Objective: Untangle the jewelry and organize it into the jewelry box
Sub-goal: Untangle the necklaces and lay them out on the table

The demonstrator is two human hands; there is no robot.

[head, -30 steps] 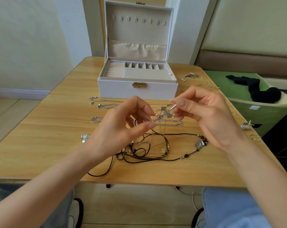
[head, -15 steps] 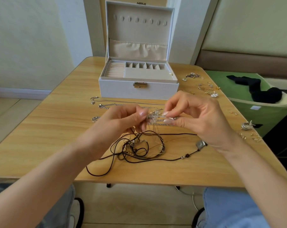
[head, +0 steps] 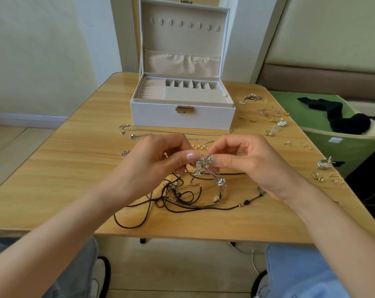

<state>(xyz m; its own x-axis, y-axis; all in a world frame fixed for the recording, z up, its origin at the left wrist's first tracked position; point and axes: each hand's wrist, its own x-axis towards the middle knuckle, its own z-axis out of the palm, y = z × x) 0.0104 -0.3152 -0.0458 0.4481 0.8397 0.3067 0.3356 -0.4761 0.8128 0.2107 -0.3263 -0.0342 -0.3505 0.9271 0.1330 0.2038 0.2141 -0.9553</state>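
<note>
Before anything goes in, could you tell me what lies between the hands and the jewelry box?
In the head view, thin silver chains and a few small pearls lie on the table before the jewelry box.

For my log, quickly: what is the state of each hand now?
Left hand: pinches the silver chain with small flower charms.
Right hand: pinches the same chain.

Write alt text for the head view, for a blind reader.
The left hand and right hand pinch a silver flower chain above a tangle of black cord on a table. An open white jewelry box stands behind, with necklaces before it and earrings scattered to its right.
</note>
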